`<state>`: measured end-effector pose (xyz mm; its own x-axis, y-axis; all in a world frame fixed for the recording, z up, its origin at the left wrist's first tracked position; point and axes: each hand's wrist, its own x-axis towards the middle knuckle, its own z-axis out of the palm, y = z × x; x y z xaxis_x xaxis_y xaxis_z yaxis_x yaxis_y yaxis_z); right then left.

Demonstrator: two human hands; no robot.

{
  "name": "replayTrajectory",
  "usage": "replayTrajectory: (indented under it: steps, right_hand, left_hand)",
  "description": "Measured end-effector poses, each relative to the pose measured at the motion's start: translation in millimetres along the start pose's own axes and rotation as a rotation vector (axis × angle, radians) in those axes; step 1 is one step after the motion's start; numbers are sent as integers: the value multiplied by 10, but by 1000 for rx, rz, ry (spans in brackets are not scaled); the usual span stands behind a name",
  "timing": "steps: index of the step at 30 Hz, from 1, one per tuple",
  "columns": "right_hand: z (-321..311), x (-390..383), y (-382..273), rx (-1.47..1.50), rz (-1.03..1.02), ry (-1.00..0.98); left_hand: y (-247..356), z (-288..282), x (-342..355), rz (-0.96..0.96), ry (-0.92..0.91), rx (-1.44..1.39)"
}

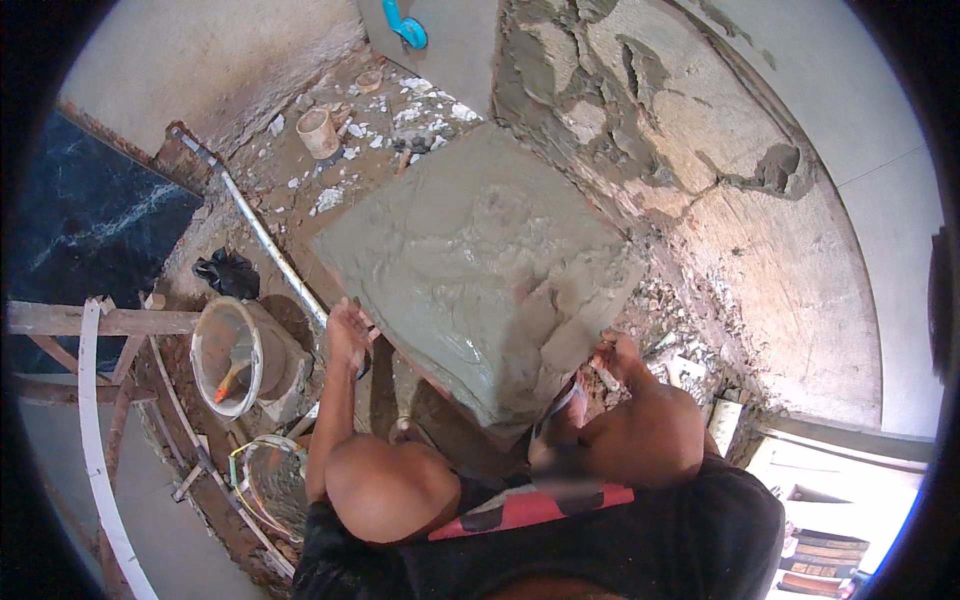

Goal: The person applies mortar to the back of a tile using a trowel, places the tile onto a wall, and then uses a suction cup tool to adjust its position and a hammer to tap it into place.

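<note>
A large square tile point(470, 255) lies before my knees, its upper face thickly coated with wet grey mortar. My left hand point(350, 332) is closed on its left edge, with fingers partly hidden there. At the right edge, my right hand point(615, 358) is closed around the near right side, and its fingertips are hidden under the tile. The mortar is uneven, with a rough, heaped patch near my right hand and a smoother spread toward the far corner.
A bucket point(222, 350) holding an orange-handled tool point(230, 380) stands left, near a wooden trestle point(150, 320). A long white bar point(262, 235) leans across the rubble. A blue suction lifter point(408, 28) sits on a grey tile. A mortar-smeared wall point(740, 200) rises right; a dark marbled tile point(90, 215) lies left.
</note>
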<state>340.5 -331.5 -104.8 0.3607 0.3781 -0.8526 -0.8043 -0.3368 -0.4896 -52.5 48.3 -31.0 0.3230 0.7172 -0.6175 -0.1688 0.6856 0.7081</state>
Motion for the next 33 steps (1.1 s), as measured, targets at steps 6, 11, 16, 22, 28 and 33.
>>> replayTrajectory:
  steps: [6,11,16,22,28,33]
  right_hand:
    - [-161,26,-91,17,-9,-37]
    - [-426,69,-174,60,-39,-98]
    - [-122,-618,-711,45,17,-46]
    - [-104,-839,-1154,190,-116,-44]
    - [-228,-981,-1667,193,-195,-20]
    - [-801,-677,-1922,126,-266,-21]
  left_hand:
    - [122,89,-22,35,-84,-20]
    - [424,528,-295,95,-158,-92]
    - [805,882,-479,187,-352,-37]
    - [1344,1651,-652,341,-473,50]
    - [1825,2686,-778,404,-581,165]
    - [2042,3577,-692,489,-543,313]
